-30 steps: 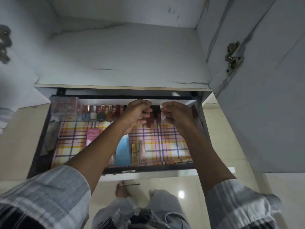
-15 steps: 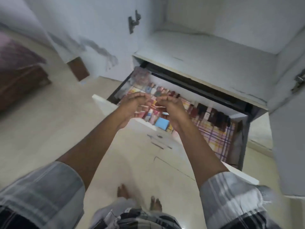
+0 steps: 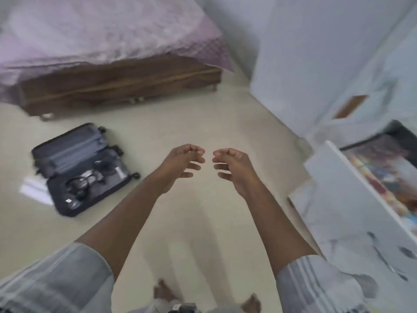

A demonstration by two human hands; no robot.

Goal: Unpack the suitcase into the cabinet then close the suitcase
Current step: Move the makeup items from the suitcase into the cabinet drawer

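A pale tiled floor (image 3: 203,114) holds the suitcase (image 3: 79,168), lying open with small dark items inside, near a wooden bed (image 3: 117,82). Both the left hand (image 3: 180,163) and right hand (image 3: 232,166) hover empty, fingers loosely curled, with the open drawer (image 3: 372,184) at right

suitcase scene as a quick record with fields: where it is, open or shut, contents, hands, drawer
suitcase: on the floor, below the bed, left of the hands
state: lid open, lying flat
contents: several small dark and shiny items, too blurred to name
left hand: empty, fingers loosely curled, above the floor
right hand: empty, fingers loosely curled, apart from the left
drawer: pulled out at right, colourful items inside
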